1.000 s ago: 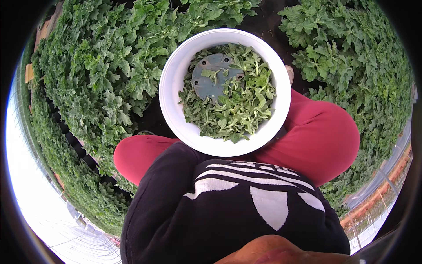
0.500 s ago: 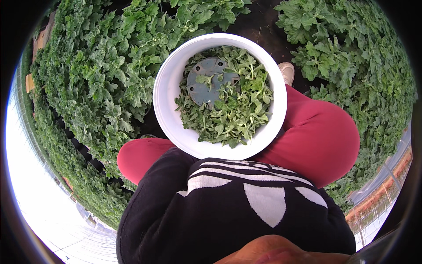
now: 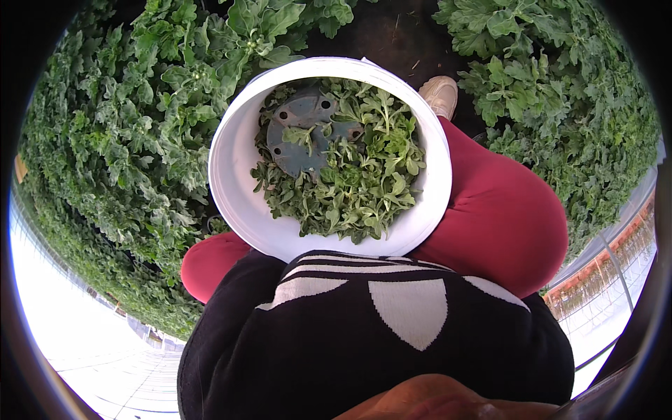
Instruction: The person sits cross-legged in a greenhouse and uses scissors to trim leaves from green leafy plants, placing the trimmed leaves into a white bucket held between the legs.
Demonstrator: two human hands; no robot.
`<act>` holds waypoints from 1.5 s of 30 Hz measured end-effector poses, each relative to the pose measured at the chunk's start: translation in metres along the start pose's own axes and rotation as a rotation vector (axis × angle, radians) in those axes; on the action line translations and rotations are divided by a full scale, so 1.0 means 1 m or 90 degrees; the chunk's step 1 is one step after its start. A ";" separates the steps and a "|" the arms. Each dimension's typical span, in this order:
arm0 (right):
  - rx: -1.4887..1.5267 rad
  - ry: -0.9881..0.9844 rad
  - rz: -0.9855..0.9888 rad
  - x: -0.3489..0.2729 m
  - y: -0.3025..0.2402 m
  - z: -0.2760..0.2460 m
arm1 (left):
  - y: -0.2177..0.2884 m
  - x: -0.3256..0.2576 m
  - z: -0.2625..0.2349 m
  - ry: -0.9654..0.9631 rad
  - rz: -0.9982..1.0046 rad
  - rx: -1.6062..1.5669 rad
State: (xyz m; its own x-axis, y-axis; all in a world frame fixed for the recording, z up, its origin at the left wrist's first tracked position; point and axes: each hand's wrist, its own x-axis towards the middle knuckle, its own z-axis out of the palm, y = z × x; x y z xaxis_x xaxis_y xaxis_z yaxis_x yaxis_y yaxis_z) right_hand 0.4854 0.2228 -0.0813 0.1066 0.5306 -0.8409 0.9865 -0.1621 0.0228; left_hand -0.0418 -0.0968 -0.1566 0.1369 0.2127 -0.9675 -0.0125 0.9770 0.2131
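Note:
Neither of my hands shows in the head view; the bucket and my dark sweater [image 3: 273, 336] cover the places where they could be. A white round bucket [image 3: 234, 210] rests against my front, between my red-trousered legs [image 3: 500, 203]. Inside it lies a heap of green leafy cuttings [image 3: 364, 189]. Among them sits a grey-blue round disc [image 3: 297, 157] with several dark holes, like the base of a plant pot. A few loose leaves lie on top of the disc.
Dense leafy green plants [image 3: 140, 126] stand close on the left, and more plants [image 3: 553, 105] on the right. Between them runs a strip of dark ground [image 3: 399, 42]. My light-coloured shoe [image 3: 439, 95] stands just beyond the bucket.
The bucket has shifted slightly left, looks larger and is more tilted. More of my shoe shows. My view has turned a little; the cuttings and disc keep their arrangement.

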 end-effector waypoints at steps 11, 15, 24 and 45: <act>0.005 0.055 0.009 0.019 0.027 0.109 | 0.013 -0.001 0.021 0.002 0.049 0.054; 0.034 0.096 0.028 0.045 0.077 0.156 | 0.018 0.023 0.043 -0.021 0.069 0.076; 0.202 0.152 0.028 0.115 0.161 0.222 | 0.047 0.067 0.141 -0.109 0.093 0.126; 0.232 0.121 -0.282 0.053 0.079 0.160 | 0.045 0.059 0.224 -0.111 0.057 0.097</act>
State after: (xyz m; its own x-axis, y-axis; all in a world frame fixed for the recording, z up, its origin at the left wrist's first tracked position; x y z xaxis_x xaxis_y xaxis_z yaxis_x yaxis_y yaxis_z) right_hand 0.5492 0.1048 -0.2110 -0.2511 0.7466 -0.6161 0.8395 -0.1489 -0.5226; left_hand 0.1872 -0.0444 -0.1734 0.3109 0.2786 -0.9087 0.1163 0.9377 0.3273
